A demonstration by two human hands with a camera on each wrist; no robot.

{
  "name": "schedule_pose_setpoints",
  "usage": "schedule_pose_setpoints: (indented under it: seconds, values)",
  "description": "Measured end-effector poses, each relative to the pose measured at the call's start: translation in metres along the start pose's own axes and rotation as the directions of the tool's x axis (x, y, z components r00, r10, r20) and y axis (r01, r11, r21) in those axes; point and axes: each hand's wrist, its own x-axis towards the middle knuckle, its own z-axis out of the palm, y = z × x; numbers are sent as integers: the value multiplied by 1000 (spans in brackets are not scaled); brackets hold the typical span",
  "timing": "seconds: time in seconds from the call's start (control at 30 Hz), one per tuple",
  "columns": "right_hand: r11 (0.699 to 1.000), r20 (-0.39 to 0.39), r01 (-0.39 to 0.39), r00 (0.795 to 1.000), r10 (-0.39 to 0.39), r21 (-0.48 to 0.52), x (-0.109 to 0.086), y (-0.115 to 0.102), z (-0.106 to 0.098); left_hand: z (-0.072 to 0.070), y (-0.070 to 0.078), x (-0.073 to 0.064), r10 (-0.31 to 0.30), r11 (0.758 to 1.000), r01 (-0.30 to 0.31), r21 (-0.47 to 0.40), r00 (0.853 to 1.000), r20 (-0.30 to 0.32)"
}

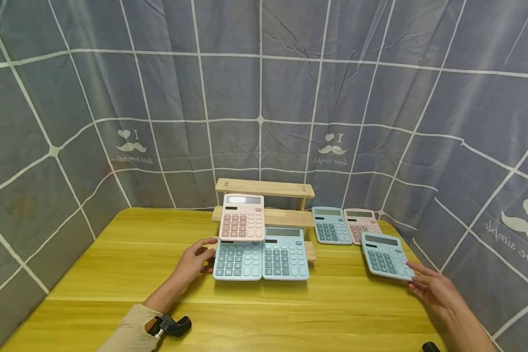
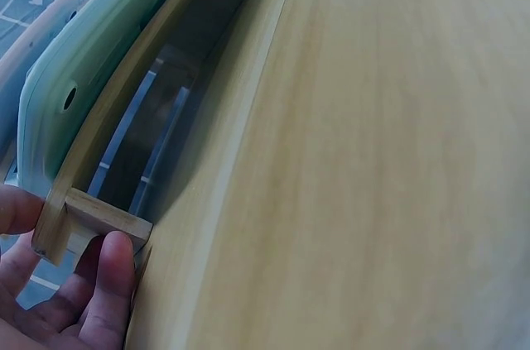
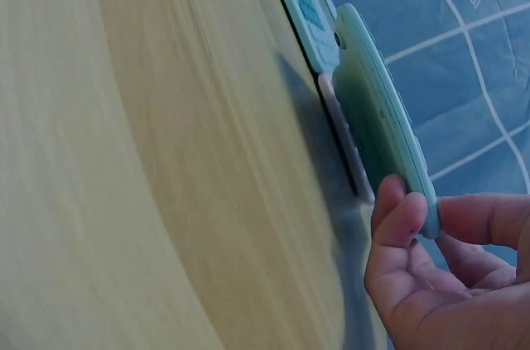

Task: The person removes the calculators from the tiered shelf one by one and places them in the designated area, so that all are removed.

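My right hand (image 1: 435, 291) pinches a blue calculator (image 1: 385, 256) by its near right corner. In the right wrist view, that calculator (image 3: 381, 110) is raised and tilted above the table, with thumb and fingers on opposite faces. My left hand (image 1: 193, 261) grips the left end of a tiered wooden stand (image 1: 264, 187); the left wrist view shows fingers around the end of its lower strip (image 2: 108, 131). Two blue calculators (image 1: 237, 261) lean side by side on the stand's lowest tier. A pink calculator (image 1: 242, 217) leans on the tier above, overlapping the left blue one's top.
Behind the held calculator, a blue calculator (image 1: 332, 226) and a pink calculator (image 1: 361, 222) lie side by side at the table's back right. The yellow wood-grain table (image 1: 255, 318) ends against a grey checked curtain (image 1: 286, 88) at the back and sides.
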Motion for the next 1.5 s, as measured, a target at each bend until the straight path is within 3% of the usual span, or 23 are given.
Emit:
schedule_pose_setpoints:
  seconds: [0.17,0.4,0.7,1.07,1.5]
  values:
    - [999,-33,-36,999,35,-33,3,3,-4,0,1,0,5,1000,-5,-4,1000,3]
    - [997,-22,-34,999,33,-69,6,6,-8,1,2,1,8,1000,-8,-2,1000,2]
    - [969,-164,-73,986,35,-235,10,7,-6,0,2,0,7,1000,-7,7,1000,4]
    - [981,-184,-48,983,12,-189,15,9,4,-1,2,0,10,1000,-10,5,1000,3]
    - [957,-196,-10,979,-50,-291,22,10,16,-1,3,-1,9,1000,-9,8,1000,7]
